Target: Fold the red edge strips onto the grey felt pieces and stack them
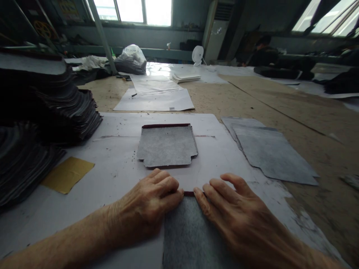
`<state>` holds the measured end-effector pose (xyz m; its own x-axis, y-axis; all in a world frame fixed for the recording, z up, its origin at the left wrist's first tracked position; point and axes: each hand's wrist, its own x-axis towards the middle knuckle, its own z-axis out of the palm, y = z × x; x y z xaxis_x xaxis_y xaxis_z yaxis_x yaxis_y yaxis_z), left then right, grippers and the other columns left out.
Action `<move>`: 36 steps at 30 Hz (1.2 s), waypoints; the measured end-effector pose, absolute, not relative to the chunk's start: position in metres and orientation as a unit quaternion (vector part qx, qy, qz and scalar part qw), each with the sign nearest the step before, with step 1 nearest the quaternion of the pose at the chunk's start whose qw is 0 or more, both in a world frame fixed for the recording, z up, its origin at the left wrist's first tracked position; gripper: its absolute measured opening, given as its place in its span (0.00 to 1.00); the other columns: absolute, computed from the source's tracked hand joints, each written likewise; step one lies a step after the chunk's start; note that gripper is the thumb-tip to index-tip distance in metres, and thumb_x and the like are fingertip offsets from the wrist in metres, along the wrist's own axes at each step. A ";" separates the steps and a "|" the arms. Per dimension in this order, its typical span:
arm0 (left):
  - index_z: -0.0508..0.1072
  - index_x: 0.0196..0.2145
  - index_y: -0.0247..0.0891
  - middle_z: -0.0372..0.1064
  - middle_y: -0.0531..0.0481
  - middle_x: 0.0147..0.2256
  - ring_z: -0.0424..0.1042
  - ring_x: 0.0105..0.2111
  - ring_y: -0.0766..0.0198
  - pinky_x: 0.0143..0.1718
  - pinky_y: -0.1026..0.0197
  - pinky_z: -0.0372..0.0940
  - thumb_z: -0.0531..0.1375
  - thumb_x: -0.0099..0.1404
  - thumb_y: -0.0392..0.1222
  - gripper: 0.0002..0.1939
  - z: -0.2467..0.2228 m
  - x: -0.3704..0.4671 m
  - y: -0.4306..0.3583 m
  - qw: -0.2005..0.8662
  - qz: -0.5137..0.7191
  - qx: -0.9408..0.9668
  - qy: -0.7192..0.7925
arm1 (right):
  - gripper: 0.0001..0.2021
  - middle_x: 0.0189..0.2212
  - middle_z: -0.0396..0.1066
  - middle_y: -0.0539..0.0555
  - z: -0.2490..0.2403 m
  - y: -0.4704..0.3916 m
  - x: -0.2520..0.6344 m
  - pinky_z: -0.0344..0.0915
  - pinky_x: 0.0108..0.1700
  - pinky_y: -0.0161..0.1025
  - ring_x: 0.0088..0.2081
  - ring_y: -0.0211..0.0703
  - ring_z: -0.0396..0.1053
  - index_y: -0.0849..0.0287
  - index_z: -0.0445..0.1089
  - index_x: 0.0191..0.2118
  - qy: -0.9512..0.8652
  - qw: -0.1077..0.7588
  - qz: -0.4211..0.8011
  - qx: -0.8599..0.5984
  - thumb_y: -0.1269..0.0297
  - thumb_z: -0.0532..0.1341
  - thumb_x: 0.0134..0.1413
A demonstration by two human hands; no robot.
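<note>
A grey felt-like piece (186, 231) with a dark red folded strip along its far edge lies on the white sheet before me. My left hand (151, 200) is curled, its thumb and fingers closed at the left end of that edge. My right hand (235, 218) bends over the same piece, thumb and fingertips pressing the edge on the right. Between the two thumbs a short bit of red strip shows; the rest is under my hands. Just beyond lies a similar notched grey piece (168, 145), red along its far edge.
Tall stacks of dark-edged pieces (70, 108) rise at the left, beside a yellow-brown card (68, 174). Several grey pieces (269, 149) lie at the right. Farther back are white papers (157, 101), a plastic bag (131, 59), a small white fan (198, 55) and a person (263, 54).
</note>
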<state>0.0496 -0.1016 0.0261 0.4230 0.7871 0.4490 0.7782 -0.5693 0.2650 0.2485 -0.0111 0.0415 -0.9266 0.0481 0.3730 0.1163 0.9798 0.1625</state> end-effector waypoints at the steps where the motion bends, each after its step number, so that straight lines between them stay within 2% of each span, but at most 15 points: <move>1: 0.67 0.37 0.31 0.63 0.45 0.32 0.60 0.32 0.62 0.35 0.56 0.61 0.47 0.59 0.25 0.12 0.026 0.050 -0.102 0.010 0.264 0.846 0.463 | 0.17 0.36 0.68 0.59 0.042 -0.013 0.246 0.57 0.47 0.50 0.39 0.46 0.62 0.70 0.69 0.41 -0.975 0.195 -0.096 -0.041 0.78 0.44 0.55; 4: 0.67 0.33 0.31 0.62 0.45 0.30 0.60 0.31 0.62 0.34 0.56 0.60 0.46 0.60 0.26 0.12 0.027 0.050 -0.101 0.015 0.247 0.853 0.459 | 0.17 0.33 0.67 0.59 0.040 -0.017 0.236 0.63 0.40 0.45 0.36 0.45 0.62 0.69 0.70 0.38 -0.975 0.219 -0.036 -0.031 0.79 0.44 0.54; 7: 0.68 0.36 0.30 0.63 0.45 0.31 0.60 0.31 0.62 0.34 0.55 0.60 0.46 0.61 0.27 0.12 0.026 0.048 -0.099 0.014 0.249 0.855 0.454 | 0.17 0.28 0.66 0.59 0.034 -0.018 0.229 0.65 0.32 0.42 0.31 0.43 0.60 0.70 0.69 0.37 -0.968 0.245 0.033 -0.032 0.80 0.44 0.53; 12: 0.66 0.46 0.34 0.63 0.45 0.36 0.62 0.34 0.63 0.36 0.56 0.61 0.49 0.58 0.25 0.19 0.028 0.042 -0.106 0.015 0.332 0.806 0.490 | 0.16 0.31 0.66 0.60 0.025 -0.016 0.233 0.66 0.35 0.43 0.34 0.45 0.60 0.71 0.68 0.39 -0.967 0.247 0.064 -0.031 0.81 0.45 0.51; 16: 0.68 0.42 0.35 0.66 0.45 0.35 0.64 0.32 0.62 0.34 0.56 0.61 0.48 0.59 0.29 0.15 0.027 0.047 -0.125 0.042 0.322 0.810 0.489 | 0.17 0.32 0.66 0.60 0.023 -0.013 0.235 0.66 0.35 0.42 0.34 0.44 0.60 0.71 0.67 0.42 -0.966 0.242 0.089 -0.017 0.82 0.45 0.49; 20: 0.68 0.41 0.31 0.69 0.43 0.34 0.66 0.32 0.60 0.33 0.56 0.62 0.46 0.63 0.31 0.14 0.018 0.057 -0.139 -0.029 0.300 0.819 0.488 | 0.20 0.33 0.65 0.58 0.027 -0.010 0.230 0.66 0.36 0.42 0.34 0.43 0.60 0.67 0.64 0.48 -0.973 0.200 0.114 -0.022 0.80 0.46 0.49; 25: 0.68 0.42 0.33 0.69 0.45 0.31 0.67 0.31 0.60 0.33 0.56 0.63 0.45 0.63 0.30 0.15 0.019 0.059 -0.141 -0.060 0.298 0.810 0.501 | 0.22 0.32 0.63 0.57 0.036 -0.009 0.226 0.66 0.36 0.42 0.33 0.42 0.60 0.63 0.63 0.50 -0.980 0.147 0.127 -0.037 0.79 0.48 0.49; 31: 0.68 0.42 0.31 0.70 0.41 0.34 0.68 0.33 0.58 0.36 0.53 0.65 0.46 0.64 0.34 0.14 0.049 0.058 -0.143 0.027 0.185 0.831 0.524 | 0.23 0.31 0.62 0.56 0.035 -0.009 0.226 0.65 0.34 0.41 0.33 0.42 0.59 0.60 0.62 0.51 -0.981 0.136 0.134 -0.045 0.79 0.48 0.49; 36: 0.68 0.41 0.33 0.70 0.44 0.31 0.68 0.32 0.60 0.36 0.55 0.65 0.45 0.65 0.33 0.14 0.052 0.058 -0.144 -0.002 0.199 0.826 0.527 | 0.23 0.31 0.61 0.56 0.035 -0.009 0.224 0.64 0.32 0.41 0.33 0.43 0.59 0.60 0.63 0.51 -0.981 0.143 0.126 -0.046 0.78 0.48 0.48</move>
<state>0.0581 -0.1439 0.0520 0.3659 0.8697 0.3313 0.8715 -0.4451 0.2058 0.2239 -0.0091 0.0348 -0.9549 0.1267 0.2687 0.0550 0.9642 -0.2596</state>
